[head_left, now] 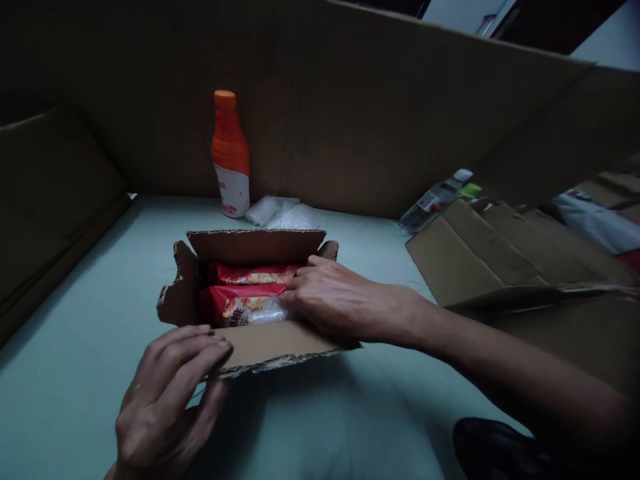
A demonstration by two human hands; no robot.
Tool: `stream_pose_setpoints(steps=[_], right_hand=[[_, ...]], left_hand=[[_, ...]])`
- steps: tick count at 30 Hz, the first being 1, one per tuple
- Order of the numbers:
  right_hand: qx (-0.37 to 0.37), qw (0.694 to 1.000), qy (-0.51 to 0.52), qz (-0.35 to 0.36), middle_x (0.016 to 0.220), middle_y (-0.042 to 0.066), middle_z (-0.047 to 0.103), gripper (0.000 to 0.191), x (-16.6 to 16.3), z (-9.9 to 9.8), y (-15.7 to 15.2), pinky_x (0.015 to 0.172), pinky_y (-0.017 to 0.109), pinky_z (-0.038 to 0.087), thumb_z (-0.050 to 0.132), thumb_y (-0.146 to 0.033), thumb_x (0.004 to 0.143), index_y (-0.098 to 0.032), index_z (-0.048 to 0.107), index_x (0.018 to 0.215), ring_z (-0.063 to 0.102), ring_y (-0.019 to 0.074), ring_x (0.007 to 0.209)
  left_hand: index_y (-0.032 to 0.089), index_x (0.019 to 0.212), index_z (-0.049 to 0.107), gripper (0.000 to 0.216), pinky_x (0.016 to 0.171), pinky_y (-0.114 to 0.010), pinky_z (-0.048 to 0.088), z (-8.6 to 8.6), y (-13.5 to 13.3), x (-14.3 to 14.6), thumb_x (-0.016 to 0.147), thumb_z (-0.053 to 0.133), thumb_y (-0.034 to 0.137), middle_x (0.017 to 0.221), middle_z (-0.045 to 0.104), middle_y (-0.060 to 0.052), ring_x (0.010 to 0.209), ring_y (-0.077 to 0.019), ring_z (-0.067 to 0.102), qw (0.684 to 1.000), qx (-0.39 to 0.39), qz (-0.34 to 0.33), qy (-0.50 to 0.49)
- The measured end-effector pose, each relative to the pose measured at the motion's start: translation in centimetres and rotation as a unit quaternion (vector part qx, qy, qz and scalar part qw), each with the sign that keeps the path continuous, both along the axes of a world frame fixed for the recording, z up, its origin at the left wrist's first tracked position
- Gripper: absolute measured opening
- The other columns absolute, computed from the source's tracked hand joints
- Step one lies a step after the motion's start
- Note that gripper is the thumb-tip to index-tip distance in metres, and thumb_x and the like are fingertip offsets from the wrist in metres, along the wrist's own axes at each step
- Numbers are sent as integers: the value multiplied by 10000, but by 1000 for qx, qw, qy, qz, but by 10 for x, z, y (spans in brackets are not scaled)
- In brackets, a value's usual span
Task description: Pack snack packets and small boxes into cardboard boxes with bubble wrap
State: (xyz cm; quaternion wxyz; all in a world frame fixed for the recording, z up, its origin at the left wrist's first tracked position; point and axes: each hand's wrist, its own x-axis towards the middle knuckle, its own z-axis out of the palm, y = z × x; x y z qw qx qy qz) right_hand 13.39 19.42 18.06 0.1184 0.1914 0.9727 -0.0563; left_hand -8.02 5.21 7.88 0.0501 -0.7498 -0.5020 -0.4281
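Observation:
In front of me an open cardboard box (280,343) sits with its flaps folded outward or standing up. Two red snack packets (217,300) lie side by side inside it, with a piece of bubble wrap (270,311) at the front. My left hand (170,387) grips the front flap at its left corner, fingers on top and thumb underneath. My right hand (320,293) reaches into the box's right end, its fingers curled down against the bubble wrap beside the packets. The fingertips of that hand are hidden.
Behind the box stands an orange bottle (231,153) next to more bubble wrap (295,215). A clear plastic bottle (435,203) leans at the back right, near a cardboard carton (470,247). Tall cardboard walls (350,113) border the pale green surface (75,393).

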Motion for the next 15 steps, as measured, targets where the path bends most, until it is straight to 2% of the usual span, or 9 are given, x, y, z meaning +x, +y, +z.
stream_pose_setpoints(steps=[2, 3, 5, 7, 9, 12, 15], right_hand=[[24, 989, 141, -21, 981, 75, 754, 124, 22, 3, -7, 858, 384, 429, 602, -141, 916, -166, 710, 971, 665, 224, 924], [40, 973, 221, -47, 1022, 75, 753, 147, 37, 2, -13, 881, 385, 443, 599, -156, 927, -173, 703, 1029, 666, 225, 971], [69, 919, 363, -135, 1031, 56, 755, 176, 70, -7, -26, 892, 359, 481, 593, -163, 939, -198, 690, 1082, 679, 203, 986], [74, 855, 448, -250, 987, 27, 757, 158, 100, -31, -40, 849, 321, 525, 611, -175, 930, -235, 696, 1049, 698, 184, 926], [41, 817, 466, -336, 1004, 22, 754, 171, 119, -66, -51, 805, 303, 557, 620, -220, 922, -255, 696, 1071, 708, 185, 904], [-47, 822, 431, -370, 1288, 94, 667, 455, 115, -117, -62, 872, 364, 573, 643, -291, 880, -241, 587, 1329, 675, 245, 1075], [-101, 825, 439, -341, 1405, 145, 567, 657, 83, -143, -67, 1058, 468, 477, 667, -320, 810, -194, 479, 1426, 550, 318, 1273]], left_hand=[[216, 1214, 626, 468, 1009, -447, 482, -7, -5, -1, 776, 700, 69, 1172, 639, -93, 1146, -275, 603, 996, 21, 65, -65], [220, 1252, 616, 524, 1019, -480, 481, -10, -8, -2, 754, 734, 109, 1229, 617, -104, 1149, -292, 602, 988, 34, 103, -112], [200, 1317, 589, 621, 1035, -523, 474, -18, -12, -4, 725, 777, 207, 1291, 585, -129, 1135, -312, 606, 961, 36, 173, -211], [172, 1366, 555, 692, 1063, -544, 455, -27, -12, -7, 727, 779, 312, 1320, 574, -149, 1161, -331, 596, 934, -19, 212, -288], [197, 1416, 504, 742, 1113, -551, 411, -38, -10, -9, 744, 761, 377, 1387, 548, -144, 1229, -336, 565, 908, -99, 219, -344], [278, 1445, 446, 816, 1152, -546, 372, -58, -5, -14, 718, 784, 433, 1443, 526, -104, 1274, -322, 549, 873, -188, 189, -408], [276, 1393, 483, 815, 1157, -588, 348, -75, -2, -19, 679, 800, 507, 1318, 612, -93, 1275, -348, 555, 839, -240, 188, -451]])
